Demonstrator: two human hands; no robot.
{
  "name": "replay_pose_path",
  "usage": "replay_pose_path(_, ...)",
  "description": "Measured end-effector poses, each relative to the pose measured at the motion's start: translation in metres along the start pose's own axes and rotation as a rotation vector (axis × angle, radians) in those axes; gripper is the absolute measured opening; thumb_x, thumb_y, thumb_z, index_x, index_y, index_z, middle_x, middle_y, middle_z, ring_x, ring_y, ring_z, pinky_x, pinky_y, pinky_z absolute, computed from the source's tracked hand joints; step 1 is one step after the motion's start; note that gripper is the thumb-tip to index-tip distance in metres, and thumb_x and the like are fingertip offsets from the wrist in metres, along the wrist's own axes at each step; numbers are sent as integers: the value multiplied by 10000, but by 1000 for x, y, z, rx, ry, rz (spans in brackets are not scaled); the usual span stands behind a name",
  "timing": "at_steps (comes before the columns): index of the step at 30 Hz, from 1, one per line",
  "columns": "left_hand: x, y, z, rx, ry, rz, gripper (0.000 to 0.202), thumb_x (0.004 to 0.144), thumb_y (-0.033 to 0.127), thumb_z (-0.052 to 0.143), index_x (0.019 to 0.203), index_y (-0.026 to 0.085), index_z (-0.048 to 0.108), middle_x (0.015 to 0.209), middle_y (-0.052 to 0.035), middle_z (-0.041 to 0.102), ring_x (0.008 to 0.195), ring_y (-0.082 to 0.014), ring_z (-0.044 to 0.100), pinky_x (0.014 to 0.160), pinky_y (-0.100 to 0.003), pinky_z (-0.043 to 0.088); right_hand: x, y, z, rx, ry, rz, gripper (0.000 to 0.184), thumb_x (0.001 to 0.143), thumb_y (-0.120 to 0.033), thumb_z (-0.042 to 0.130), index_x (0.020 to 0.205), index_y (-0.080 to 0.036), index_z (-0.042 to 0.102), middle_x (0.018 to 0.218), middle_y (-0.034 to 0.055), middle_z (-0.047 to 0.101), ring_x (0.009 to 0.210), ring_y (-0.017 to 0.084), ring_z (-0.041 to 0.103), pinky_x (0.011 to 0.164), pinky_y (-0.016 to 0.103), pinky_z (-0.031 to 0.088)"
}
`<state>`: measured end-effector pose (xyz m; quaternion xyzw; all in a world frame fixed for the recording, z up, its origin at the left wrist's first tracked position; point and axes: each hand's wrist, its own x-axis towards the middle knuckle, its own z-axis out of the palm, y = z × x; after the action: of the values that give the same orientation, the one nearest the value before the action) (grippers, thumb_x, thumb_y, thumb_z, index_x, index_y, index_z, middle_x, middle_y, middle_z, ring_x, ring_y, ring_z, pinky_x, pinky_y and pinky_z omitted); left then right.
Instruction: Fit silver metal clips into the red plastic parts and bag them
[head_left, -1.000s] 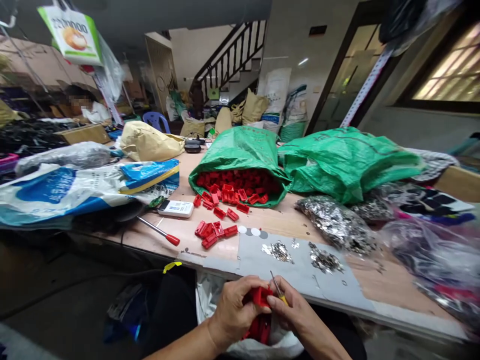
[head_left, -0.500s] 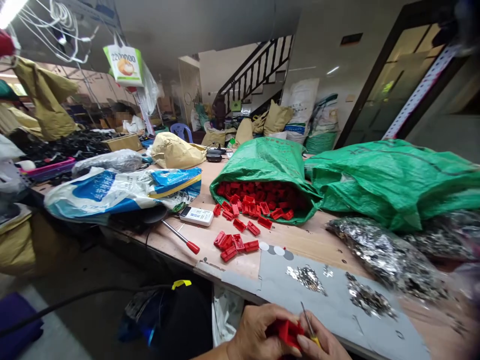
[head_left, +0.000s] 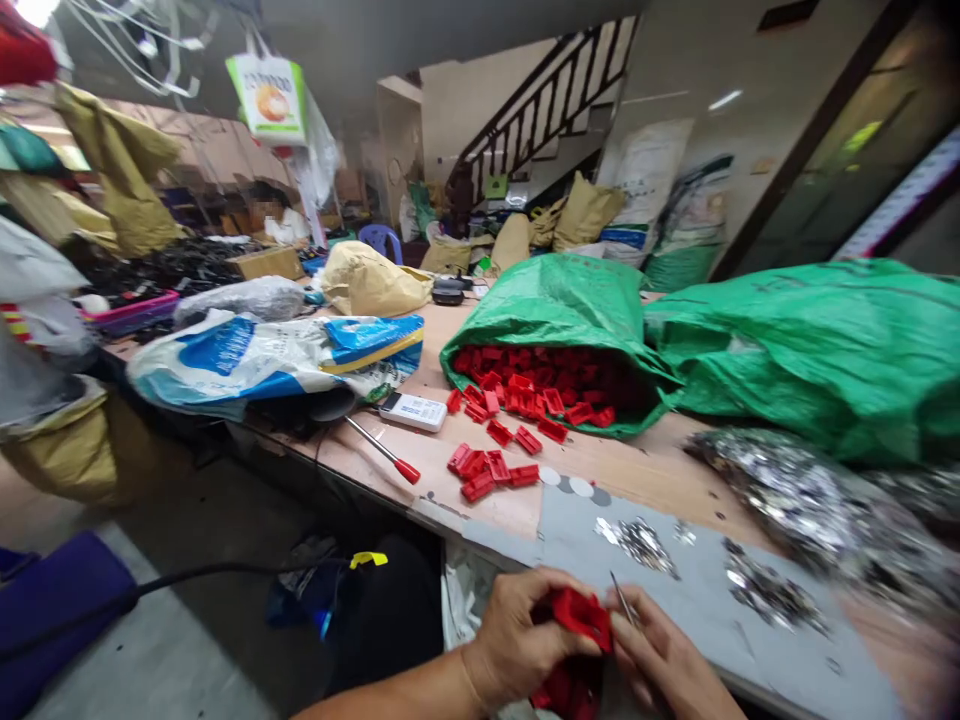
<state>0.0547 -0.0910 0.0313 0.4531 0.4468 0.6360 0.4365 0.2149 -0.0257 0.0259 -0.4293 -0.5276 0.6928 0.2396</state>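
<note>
My left hand [head_left: 521, 635] is closed around a red plastic part [head_left: 583, 615] just in front of the table edge. My right hand [head_left: 660, 660] pinches a thin metal tool [head_left: 622, 600] whose tip stands beside that part. More red parts [head_left: 566, 690] lie below my hands in my lap. On the table a small heap of red parts [head_left: 487, 468] lies ahead, and a green sack [head_left: 559, 300] spills several more red parts [head_left: 540, 385].
A grey mat [head_left: 675, 580] carries small piles of shiny metal bits [head_left: 637, 538]. A bag of metal bits [head_left: 795, 495], a second green sack [head_left: 810, 345], a white remote [head_left: 412, 411], a red-tipped rod [head_left: 382, 452] and a blue-white bag [head_left: 277, 360] crowd the wooden table [head_left: 645, 465]. A person sits far left.
The view has swung left and shifted; my hands stay together on the red part with the tool, now seen slightly higher in the picture than half a second ago.
</note>
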Motion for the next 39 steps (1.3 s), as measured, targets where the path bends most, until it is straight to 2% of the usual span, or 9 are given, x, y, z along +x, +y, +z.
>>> replay_pose_path(2,-2,4,-4,-11,3,-58,319,673,238,777,972,155,703,900,-80,749,809,-192,682,768,-270,522,1,-13,-4,-63,81,-89,434,758,-630,605,805,-211,503,571,-58,468,415,64,322,428,189,283)
replay_pose_path(5,-2,5,-12,-20,26,-104,296,710,213,740,994,176,667,921,-49,732,837,-169,667,811,-267,508,4,-27,-17,-194,266,-211,384,832,-601,501,878,-219,485,590,-55,467,451,96,372,457,213,302)
replay_pose_path(9,-1,3,-19,-42,41,-152,295,731,241,716,1008,176,637,967,-48,714,888,-174,657,843,-278,504,7,-32,-34,-698,409,-318,192,891,-404,433,872,-223,496,759,13,594,680,167,549,645,275,414)
replay_pose_path(12,-3,3,-20,-28,37,-172,303,742,263,706,1018,166,629,996,-59,710,914,-187,659,865,-297,504,10,-33,-38,-999,440,-330,123,890,-273,427,873,-214,533,874,39,627,825,188,581,748,292,422)
replay_pose_path(17,-4,3,-19,18,33,-186,307,742,277,703,1018,161,636,1001,-65,715,919,-202,666,855,-313,520,27,-37,-28,-1246,402,-281,155,899,-195,455,978,-202,588,1037,53,619,941,177,586,816,271,425)
replay_pose_path(22,-4,1,-20,41,39,-175,291,741,261,702,1011,170,644,971,-51,723,894,-190,670,836,-302,525,46,-46,-19,-1374,344,-231,190,920,-223,478,1073,-216,590,1084,56,601,989,187,579,802,268,422)
replay_pose_path(25,-4,1,-21,42,48,-173,290,737,257,707,1007,168,646,965,-50,724,884,-185,671,832,-292,524,54,-51,-16,-1413,306,-184,184,922,-229,479,1064,-235,595,1070,44,604,956,189,591,755,270,417)
replay_pose_path(34,-1,0,-21,21,46,-188,312,737,271,710,1014,152,634,985,-72,717,888,-200,673,849,-320,525,55,-54,-16,-1416,294,-171,134,908,-227,509,1015,-227,590,1048,41,615,934,182,598,736,261,400)
replay_pose_path(39,2,2,-17,-30,42,-191,287,728,241,716,993,162,638,935,-50,720,856,-173,666,820,-286,516,60,-54,-17,-1403,297,-213,140,892,-208,485,980,-212,594,1011,51,632,926,194,602,740,274,401)
